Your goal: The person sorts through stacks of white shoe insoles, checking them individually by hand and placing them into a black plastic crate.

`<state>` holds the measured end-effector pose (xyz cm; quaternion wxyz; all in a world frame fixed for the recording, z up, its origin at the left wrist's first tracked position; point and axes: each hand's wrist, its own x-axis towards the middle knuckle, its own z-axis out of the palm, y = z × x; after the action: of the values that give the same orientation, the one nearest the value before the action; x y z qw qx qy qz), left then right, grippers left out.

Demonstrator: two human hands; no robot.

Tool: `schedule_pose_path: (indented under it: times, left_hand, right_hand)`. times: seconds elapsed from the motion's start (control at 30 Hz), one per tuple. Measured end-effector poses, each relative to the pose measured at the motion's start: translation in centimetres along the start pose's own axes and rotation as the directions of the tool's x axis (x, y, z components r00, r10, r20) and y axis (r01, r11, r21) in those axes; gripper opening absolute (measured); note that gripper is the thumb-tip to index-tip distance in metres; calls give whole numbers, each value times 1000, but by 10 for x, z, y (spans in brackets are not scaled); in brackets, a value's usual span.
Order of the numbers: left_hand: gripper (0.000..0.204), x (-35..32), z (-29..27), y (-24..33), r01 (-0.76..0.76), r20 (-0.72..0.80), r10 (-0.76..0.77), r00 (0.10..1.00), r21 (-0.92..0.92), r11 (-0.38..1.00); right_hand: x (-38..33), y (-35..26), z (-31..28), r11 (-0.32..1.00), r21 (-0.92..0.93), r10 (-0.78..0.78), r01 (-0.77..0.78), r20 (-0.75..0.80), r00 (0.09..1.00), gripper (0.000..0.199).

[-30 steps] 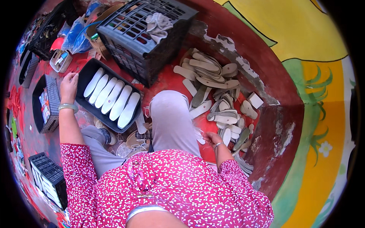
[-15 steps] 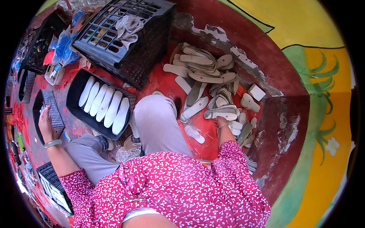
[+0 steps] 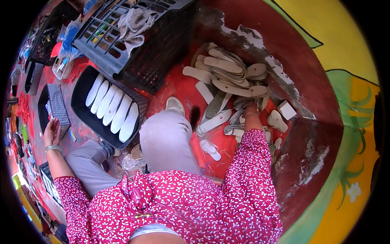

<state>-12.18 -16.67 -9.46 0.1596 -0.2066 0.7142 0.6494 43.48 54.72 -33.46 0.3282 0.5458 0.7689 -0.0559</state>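
Observation:
My right hand (image 3: 251, 110) reaches into a heap of beige insoles (image 3: 225, 67) on the right, among several stacks of them. Its fingers are mostly hidden between the insoles, so I cannot tell whether they grip any. My left hand (image 3: 52, 131) is raised on the left with its fingers extended and nothing held. It is nearest a checked, dark-lined box (image 3: 59, 107). Between my hands, a larger black-lined box (image 3: 81, 116) holds a row of several white insoles (image 3: 113, 106). A grey-green insole (image 3: 215, 103) lies across pale ones in front of the heap.
A big black plastic crate (image 3: 134, 53) with a grey cloth (image 3: 136, 26) on it stands beyond the box. A white block (image 3: 287, 110) sits by the chipped dark red wall (image 3: 306, 93). Loose threads and small insoles (image 3: 209, 148) lie on the red floor covering (image 3: 195, 152).
My right hand has moved farther away, from the nearer insoles deeper into the heap. My left hand has moved slightly nearer me and its palm now shows. The view has shifted.

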Motion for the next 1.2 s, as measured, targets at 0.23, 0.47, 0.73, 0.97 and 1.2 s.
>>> schedule_pose_path:
  times: [0.23, 0.47, 0.73, 0.97, 1.2]
  left_hand:
    - [27, -8, -2, -2, 43, -4, -43, 999, 64, 997]
    - [25, -13, 23, 2, -14, 94, 8, 996, 59, 998]
    - [26, -53, 73, 7, -173, 318, 168, 933, -15, 985]
    - [24, -92, 95, -2, -283, 377, 237, 895, 71, 956]
    - [27, -99, 96, -8, -395, 487, 272, 830, 169, 903]
  right_hand:
    - [12, -5, 6, 992, -102, -75, 69, -62, 995, 80]
    - [-24, 11, 6, 912, -246, -323, 327, 58, 945, 47]
    - [-119, 65, 17, 955, -78, -293, 288, -72, 953, 25]
    - [-195, 102, -53, 878, 457, 82, 143, -438, 895, 29]
    - [-252, 67, -165, -299, 833, -68, 466, -506, 860, 38]
